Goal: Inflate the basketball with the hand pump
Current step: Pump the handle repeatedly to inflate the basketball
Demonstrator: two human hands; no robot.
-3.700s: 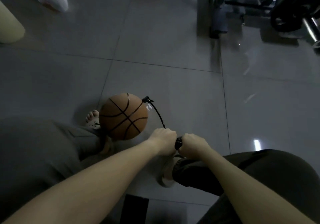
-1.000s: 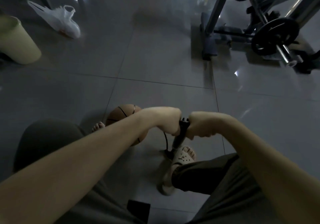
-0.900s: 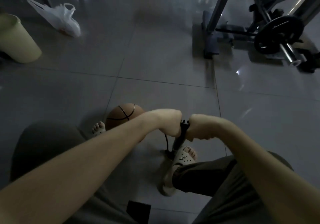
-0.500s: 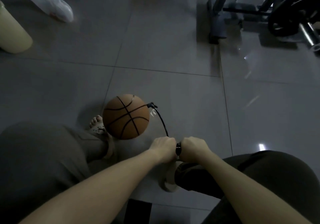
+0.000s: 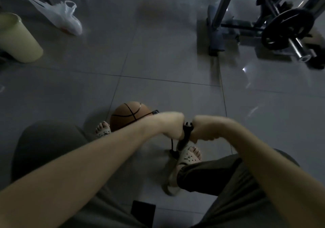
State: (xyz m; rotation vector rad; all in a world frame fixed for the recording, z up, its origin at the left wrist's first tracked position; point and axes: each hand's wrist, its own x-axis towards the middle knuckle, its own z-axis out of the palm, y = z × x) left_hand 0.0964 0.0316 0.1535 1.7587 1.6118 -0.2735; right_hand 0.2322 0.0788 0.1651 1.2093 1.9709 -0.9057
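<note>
While the pump handle (image 5: 187, 124) stands raised: I judge the worst risk to be a crooked downstroke, which could kick the foot of the pump barrel (image 5: 183, 139) sideways on the glossy floor (image 5: 158, 60).
Right sandal (image 5: 189, 157): it sits just beside the barrel's lower end. I cannot tell whether it pins the base down.
Hose (image 5: 172, 144): it hangs from below the hands. A tug, or the ball rolling, could pull the connector (image 5: 155, 112) out of the valve and let air escape.
Left hand (image 5: 171, 127): fingers curled tight round the left end of the handle.
Right hand (image 5: 202, 131): fingers curled tight round the right end, with only the black stem between the fists.
Basketball (image 5: 126, 115): on the floor, left of the hands and a little farther off, well below them. My left wrist hides its near right part.
Left foot (image 5: 103, 131): toes just beside the ball on its near left. Nothing blocks the ball on its far side.
Firmness: I cannot tell from here, so overfilling is possible.
</note>
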